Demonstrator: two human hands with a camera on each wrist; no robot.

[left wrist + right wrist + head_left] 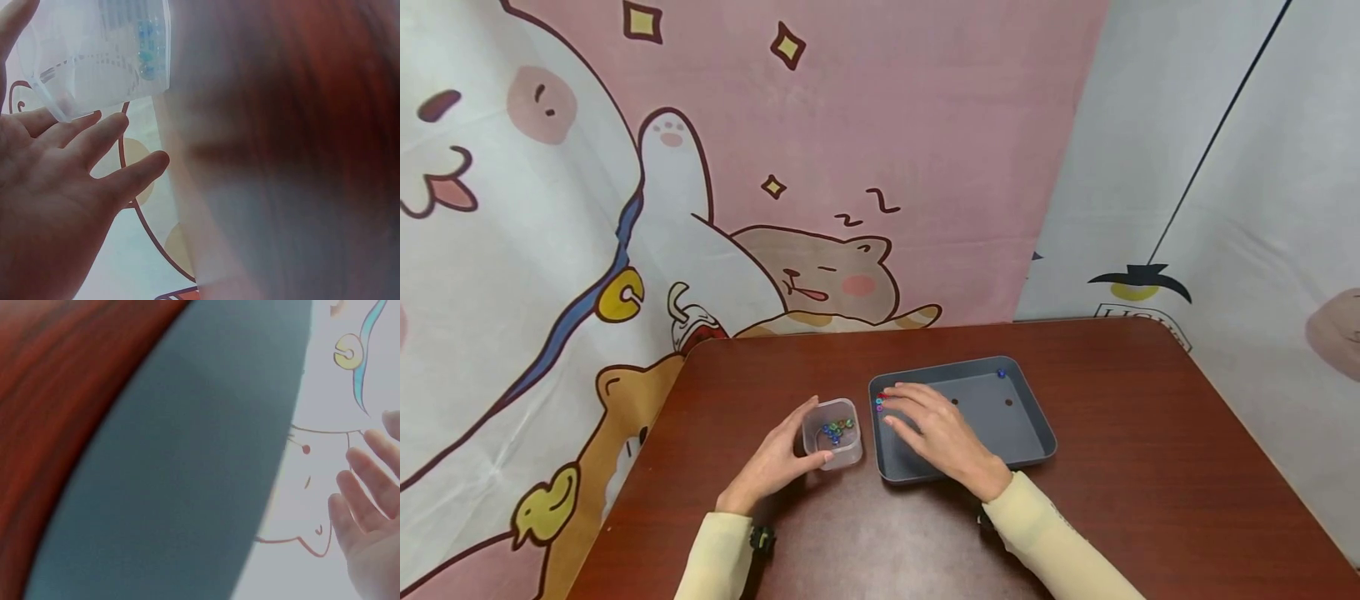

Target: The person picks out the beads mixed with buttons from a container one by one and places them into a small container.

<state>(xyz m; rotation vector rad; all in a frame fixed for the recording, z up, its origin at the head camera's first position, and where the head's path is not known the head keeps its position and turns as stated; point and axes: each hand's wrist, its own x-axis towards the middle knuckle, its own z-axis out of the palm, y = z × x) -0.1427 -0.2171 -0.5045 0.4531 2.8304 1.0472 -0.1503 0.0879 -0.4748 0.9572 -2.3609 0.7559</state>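
My left hand [775, 458] holds a clear plastic container [848, 457] on the table, thumb on its near side and fingers at its far left side. Small blue, green and other coloured beads [835, 431] lie inside. In the left wrist view the container [100, 81] is between thumb and spread fingers, with beads [147, 53] near its bottom. My right hand [936, 429] hovers over the left part of a grey tray [985, 433], fingers loosely bent and nothing visibly held. By its fingertips, red, light-blue and purple beads [880, 402] sit along the tray's left wall.
A blue bead [1002, 373] lies near the tray's far right corner, and two dark brown spots [1008, 402] show on its floor. Everything stands on a brown wooden table [1150, 467]. A cartoon-printed cloth [970, 167] hangs behind the table's back edge.
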